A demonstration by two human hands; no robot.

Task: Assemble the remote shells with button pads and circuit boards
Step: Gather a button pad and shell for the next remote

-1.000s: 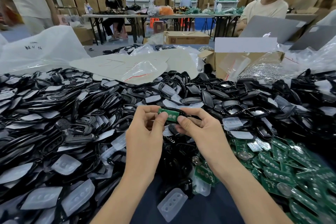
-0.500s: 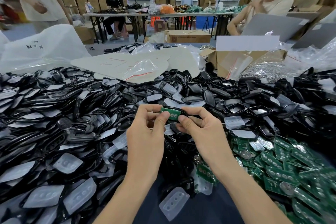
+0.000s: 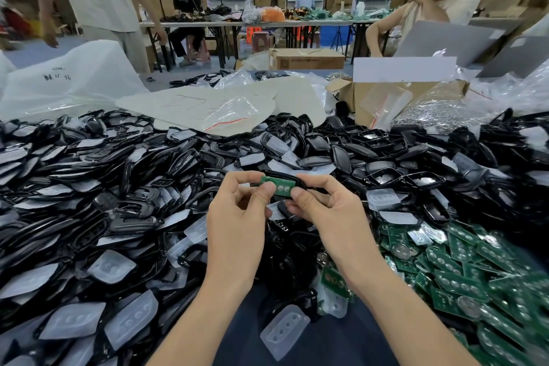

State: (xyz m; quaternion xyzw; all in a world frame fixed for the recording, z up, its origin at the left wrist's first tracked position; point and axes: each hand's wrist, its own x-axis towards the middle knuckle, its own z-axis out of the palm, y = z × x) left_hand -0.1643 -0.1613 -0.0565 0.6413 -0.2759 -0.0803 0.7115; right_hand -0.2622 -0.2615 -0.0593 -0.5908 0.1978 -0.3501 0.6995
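Head view: left hand (image 3: pixel 237 226), right hand (image 3: pixel 329 217) both pinch circuit board (image 3: pixel 277 184) (seated in black shell (image 3: pixel 300 180)).

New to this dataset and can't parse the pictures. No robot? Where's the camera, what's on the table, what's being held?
There is no robot here. A person works with bare hands, and the single camera sits on that person's head, looking forward and down. The two forearms coming in from below are therefore the wearer's own: left hand and right hand. Together they pinch a black shell with a green circuit board lying in it, thumbs on the board side. The work surface is heaped with parts. Loose black shells lie to the left and ahead, with translucent button pads scattered among them, and more green boards are on the right. Behind the heap are a cardboard box and plastic bags. Other people are farther back in the room.
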